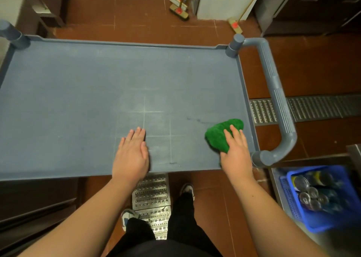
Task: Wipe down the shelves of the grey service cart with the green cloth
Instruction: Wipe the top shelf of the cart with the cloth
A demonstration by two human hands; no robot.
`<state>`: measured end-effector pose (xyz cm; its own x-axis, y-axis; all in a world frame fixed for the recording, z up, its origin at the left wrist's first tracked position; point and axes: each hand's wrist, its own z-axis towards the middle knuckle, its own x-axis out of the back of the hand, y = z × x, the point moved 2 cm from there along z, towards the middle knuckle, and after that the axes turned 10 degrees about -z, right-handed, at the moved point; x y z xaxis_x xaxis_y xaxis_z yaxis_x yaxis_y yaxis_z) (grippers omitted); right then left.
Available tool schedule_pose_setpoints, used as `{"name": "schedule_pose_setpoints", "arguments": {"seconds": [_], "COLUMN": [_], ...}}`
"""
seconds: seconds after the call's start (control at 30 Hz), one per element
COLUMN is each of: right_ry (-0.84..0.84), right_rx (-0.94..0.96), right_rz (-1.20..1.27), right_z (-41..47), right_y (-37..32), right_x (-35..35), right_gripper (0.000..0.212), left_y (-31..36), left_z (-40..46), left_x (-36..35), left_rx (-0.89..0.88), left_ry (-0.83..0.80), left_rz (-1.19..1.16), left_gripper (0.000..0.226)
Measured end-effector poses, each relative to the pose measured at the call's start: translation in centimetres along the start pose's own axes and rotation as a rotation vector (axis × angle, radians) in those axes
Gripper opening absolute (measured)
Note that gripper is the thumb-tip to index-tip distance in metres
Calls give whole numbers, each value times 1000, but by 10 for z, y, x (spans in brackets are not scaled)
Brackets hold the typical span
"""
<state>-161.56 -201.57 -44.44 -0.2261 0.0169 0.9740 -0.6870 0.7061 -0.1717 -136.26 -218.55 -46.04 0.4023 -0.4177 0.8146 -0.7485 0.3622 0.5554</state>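
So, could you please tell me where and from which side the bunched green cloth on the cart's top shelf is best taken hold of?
From above, over its raised middle. The bunched green cloth lies in a soft mound on the grey cart shelf, near the right rim, and the right hand already rests on its near side. Curling that hand's fingers over the hump should probably give the firmest grip for wiping.

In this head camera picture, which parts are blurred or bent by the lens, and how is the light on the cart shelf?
Head view: the blue basket of cans at lower right is motion-blurred; the cart handle and shelf rim bow from wide-angle distortion; the light on the shelf is soft and even, without glare; the green cloth under the right hand stays sharp.
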Motion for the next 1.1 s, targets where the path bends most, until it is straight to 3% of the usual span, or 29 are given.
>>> {"name": "schedule_pose_setpoints", "arguments": {"seconds": [0.33,0.43,0.57,0.73,0.87,0.97,1.1], "right_ry": [89,20,-53,-68,-64,-76,-42], "right_rx": [-66,34,204,317,351,338,282], "right_rz": [100,112,116,149,9,66,45], "right_z": [-14,-28,-45,-54,-54,-55,-48], "right_y": [-11,-53,-143,-220,-222,-220,-173], "right_x": [-5,-12,-34,-66,-76,-66,-50], "right_gripper": [70,75,76,54,57,61,83], "left_y": [-4,-4,-11,-26,-32,-32,-30], "left_z": [-3,-5,-6,-3,-4,-4,-4], "left_x": [2,2,1,10,13,12,12], "left_rx": [-17,-20,10,81,37,28,26], "left_ry": [11,18,103,119,65,64,85], "left_rz": [-17,-20,-265,-480,-361,-322,-312], "left_gripper": [52,52,55,50,57,54,54]}}
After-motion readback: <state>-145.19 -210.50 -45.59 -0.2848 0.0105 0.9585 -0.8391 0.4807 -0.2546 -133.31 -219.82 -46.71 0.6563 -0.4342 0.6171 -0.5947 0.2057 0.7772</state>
